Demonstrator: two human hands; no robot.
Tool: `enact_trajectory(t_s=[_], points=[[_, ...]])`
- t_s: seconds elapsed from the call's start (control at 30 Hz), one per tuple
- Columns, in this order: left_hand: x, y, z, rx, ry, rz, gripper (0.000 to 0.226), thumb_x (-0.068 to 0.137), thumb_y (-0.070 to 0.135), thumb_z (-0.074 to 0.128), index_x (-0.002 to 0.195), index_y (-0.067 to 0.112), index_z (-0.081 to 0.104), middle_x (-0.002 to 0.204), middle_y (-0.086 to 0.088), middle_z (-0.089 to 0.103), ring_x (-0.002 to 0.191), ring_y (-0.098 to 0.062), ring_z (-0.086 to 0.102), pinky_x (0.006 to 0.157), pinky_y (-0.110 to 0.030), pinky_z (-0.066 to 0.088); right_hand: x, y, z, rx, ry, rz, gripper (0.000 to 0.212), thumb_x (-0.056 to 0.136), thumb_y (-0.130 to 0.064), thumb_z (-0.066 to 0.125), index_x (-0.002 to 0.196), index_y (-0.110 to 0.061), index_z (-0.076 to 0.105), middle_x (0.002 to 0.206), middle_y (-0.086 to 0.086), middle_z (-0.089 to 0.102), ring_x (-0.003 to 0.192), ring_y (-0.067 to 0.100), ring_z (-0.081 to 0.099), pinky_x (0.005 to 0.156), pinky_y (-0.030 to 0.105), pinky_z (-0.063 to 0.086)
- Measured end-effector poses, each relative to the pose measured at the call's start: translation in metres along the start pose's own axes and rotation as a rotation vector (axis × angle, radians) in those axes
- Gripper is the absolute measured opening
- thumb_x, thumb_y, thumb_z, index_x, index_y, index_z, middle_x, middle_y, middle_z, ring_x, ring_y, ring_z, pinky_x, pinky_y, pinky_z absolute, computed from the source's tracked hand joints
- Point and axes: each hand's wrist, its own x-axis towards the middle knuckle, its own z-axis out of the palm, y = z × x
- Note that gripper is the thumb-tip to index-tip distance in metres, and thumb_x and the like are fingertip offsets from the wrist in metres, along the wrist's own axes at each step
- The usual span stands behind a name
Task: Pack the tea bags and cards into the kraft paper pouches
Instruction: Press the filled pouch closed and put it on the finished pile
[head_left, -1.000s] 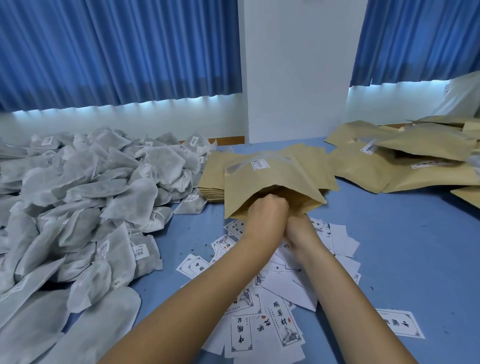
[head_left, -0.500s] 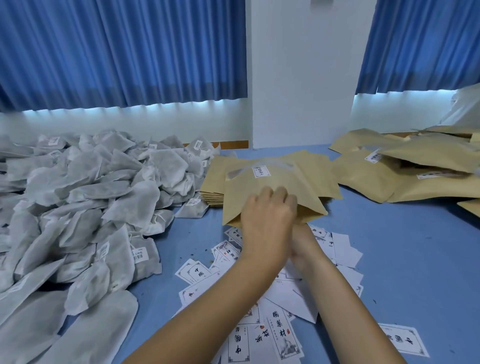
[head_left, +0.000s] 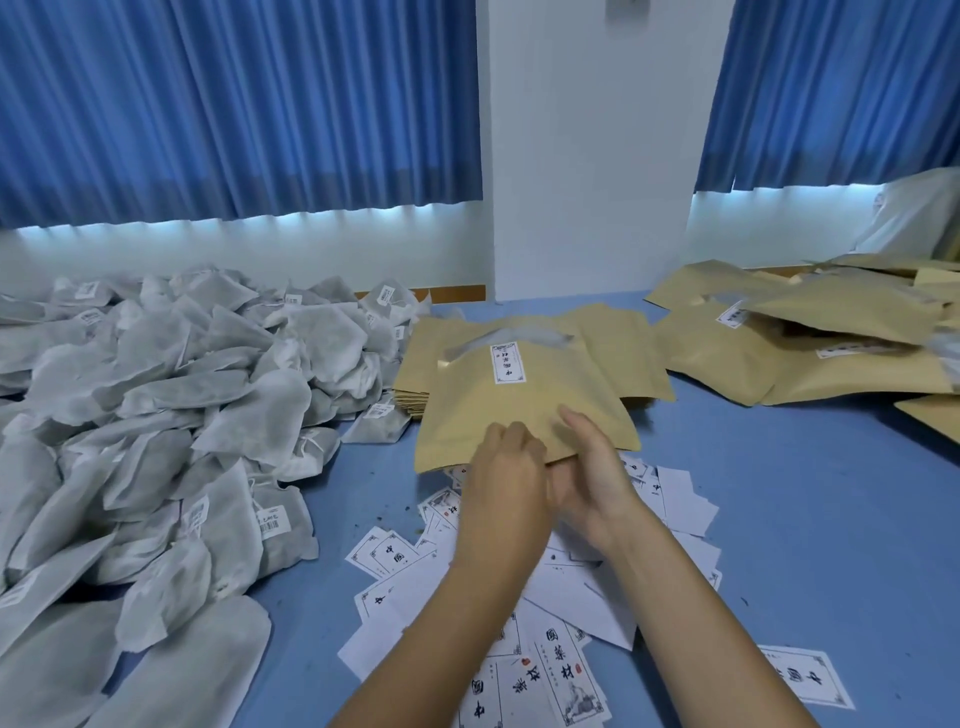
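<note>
Worn on the head; looks forward and down across the blue table toward the white wall and blue curtains. Sits close over the left hand and right hand at the kraft pouch, forearms entering from the bottom edge. Takes in tea bags far left, more pouches far right. Seemingly bows lines near the edges.

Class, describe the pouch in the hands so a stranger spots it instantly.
Find the white pillar between blue curtains. Below, on the blue table, lies a kraft pouch stack. The wanted pouch overlaps it, alone held by left hand and right hand.
</note>
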Motion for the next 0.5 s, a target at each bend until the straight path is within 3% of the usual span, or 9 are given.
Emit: enact_trajectory(t_s=[0.03,0.07,0.13,0.2,0.27,0.33,0.4,0.5], points=[[-0.006,0.002,0.003,-0.117,-0.052,-0.027,0.009,0.083,0.007,0.059,0.076,0.006,0.065,0.076,-0.005,0.057,0.072,-0.021,0.054,0.058,-0.034,0.044,0.002,-0.001,-0.002,0.049,0.068,-0.010,0.032,0.097,-0.028,0.049,0.114,-0.004,0.063,0.107,0.014,0.069,0.101,0.029,0.064,0.095,0.037,0.048],[-0.011,0.004,0.006,-0.252,-0.168,-0.114,0.021,0.090,0.018,0.054,0.074,0.009,0.064,0.072,-0.001,0.057,0.067,-0.017,0.053,0.058,-0.032,0.043,0.004,-0.003,-0.005,0.043,0.123,-0.038,0.031,0.098,-0.027,0.049,0.118,-0.006,0.061,0.104,0.012,0.071,0.097,0.028,0.068,0.088,0.037,0.054],[-0.015,0.006,0.013,-0.578,-0.415,-0.378,0.038,0.094,0.037,0.051,0.067,0.011,0.062,0.061,-0.002,0.060,0.054,-0.015,0.054,0.057,-0.032,0.048,0.006,-0.004,-0.009,-0.022,0.139,-0.066,0.023,0.100,-0.027,0.048,0.111,-0.010,0.059,0.081,0.008,0.073,0.076,0.024,0.070,0.060,0.032,0.057],[-0.009,0.001,0.014,-0.977,-0.477,-0.727,0.044,0.091,0.045,0.055,0.073,0.006,0.065,0.064,-0.010,0.066,0.053,-0.020,0.059,0.060,-0.035,0.056,0.006,-0.003,-0.007,-0.094,0.133,-0.053,0.024,0.100,-0.027,0.047,0.107,-0.007,0.059,0.069,0.008,0.070,0.063,0.022,0.065,0.049,0.026,0.049],[-0.003,-0.014,0.013,-1.302,-0.353,-1.024,0.041,0.089,0.046,0.058,0.086,0.006,0.065,0.069,-0.010,0.069,0.054,-0.020,0.061,0.057,-0.030,0.053,0.008,0.001,-0.004,-0.120,0.110,-0.055,0.028,0.101,-0.021,0.045,0.117,-0.003,0.058,0.097,0.014,0.072,0.080,0.024,0.065,0.059,0.026,0.049],[0.001,-0.033,0.012,-1.566,-0.148,-1.157,0.028,0.090,0.034,0.062,0.103,0.009,0.062,0.082,-0.006,0.073,0.063,-0.018,0.068,0.062,-0.027,0.056,0.010,0.006,-0.003,-0.089,0.071,-0.083,0.032,0.099,-0.012,0.047,0.128,-0.002,0.053,0.124,0.015,0.064,0.103,0.026,0.061,0.073,0.026,0.049],[0.002,-0.044,0.012,-1.719,0.030,-1.175,0.030,0.092,0.018,0.061,0.120,0.008,0.056,0.100,-0.006,0.071,0.079,-0.018,0.071,0.064,-0.026,0.057,0.012,0.010,-0.003,-0.100,0.054,-0.097,0.030,0.096,-0.010,0.053,0.125,-0.006,0.056,0.120,0.010,0.066,0.107,0.023,0.062,0.072,0.020,0.050],[0.004,-0.049,0.013,-1.721,0.170,-1.250,0.036,0.092,0.012,0.060,0.126,0.002,0.052,0.117,-0.011,0.065,0.095,-0.022,0.066,0.061,-0.025,0.056,0.012,0.006,-0.009,-0.133,0.189,-0.119,0.017,0.090,-0.012,0.063,0.107,-0.010,0.062,0.094,0.006,0.069,0.082,0.020,0.062,0.058,0.019,0.047]])
